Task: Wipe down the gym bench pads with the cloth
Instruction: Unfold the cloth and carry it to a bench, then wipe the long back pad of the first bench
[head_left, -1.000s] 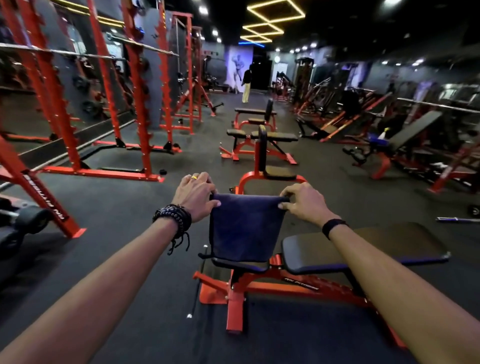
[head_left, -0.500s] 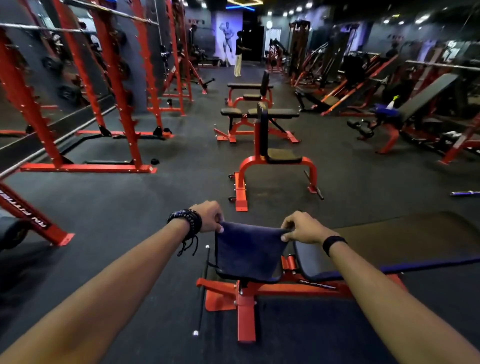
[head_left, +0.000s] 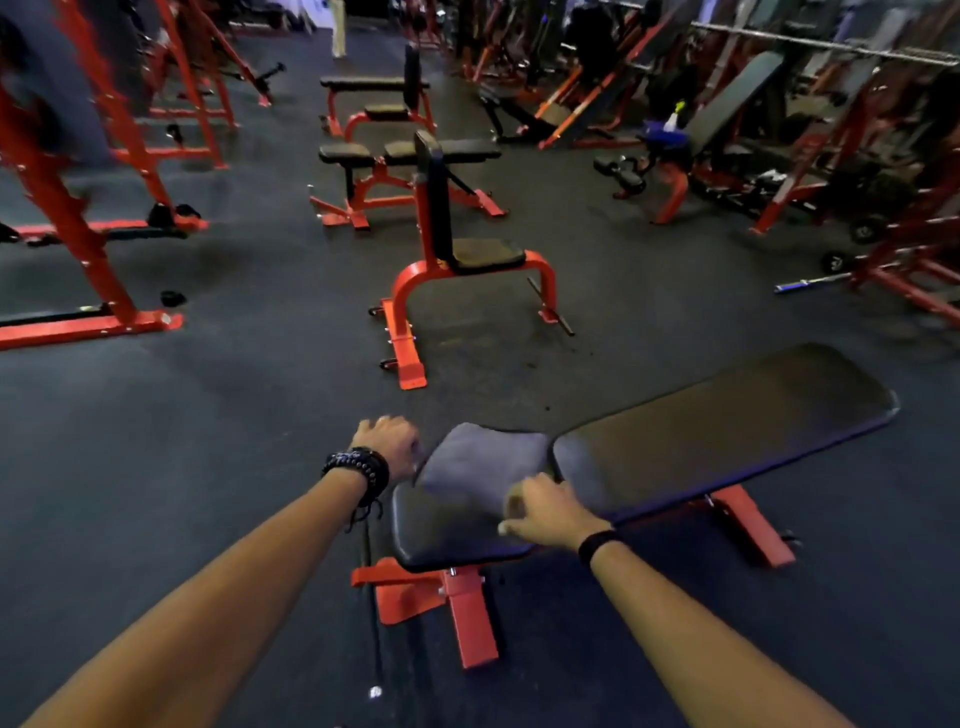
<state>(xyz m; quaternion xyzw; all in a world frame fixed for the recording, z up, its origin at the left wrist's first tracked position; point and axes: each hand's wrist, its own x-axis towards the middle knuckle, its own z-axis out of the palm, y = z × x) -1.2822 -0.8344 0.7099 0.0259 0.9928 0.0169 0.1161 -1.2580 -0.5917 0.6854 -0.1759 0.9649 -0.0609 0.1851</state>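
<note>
A dark blue-grey cloth (head_left: 480, 460) lies on the far part of the small black seat pad (head_left: 441, 535) of a red-framed flat bench. The long black back pad (head_left: 727, 431) stretches away to the right. My left hand (head_left: 387, 447) grips the cloth's left edge, fingers curled. My right hand (head_left: 543, 512) pinches the cloth's near right corner over the seat pad. Both hands are blurred by motion.
A red upright seat bench (head_left: 457, 260) stands just beyond on the dark rubber floor. More benches (head_left: 384, 156) lie further back, red racks (head_left: 78, 218) at the left, an incline bench (head_left: 727, 109) and a loose bar (head_left: 810, 283) at the right. A thin bar (head_left: 371, 613) lies beside the bench foot.
The cloth, held stretched in the air before, has come down onto the seat pad. My right hand has pulled back toward me. The view has tilted further down.
</note>
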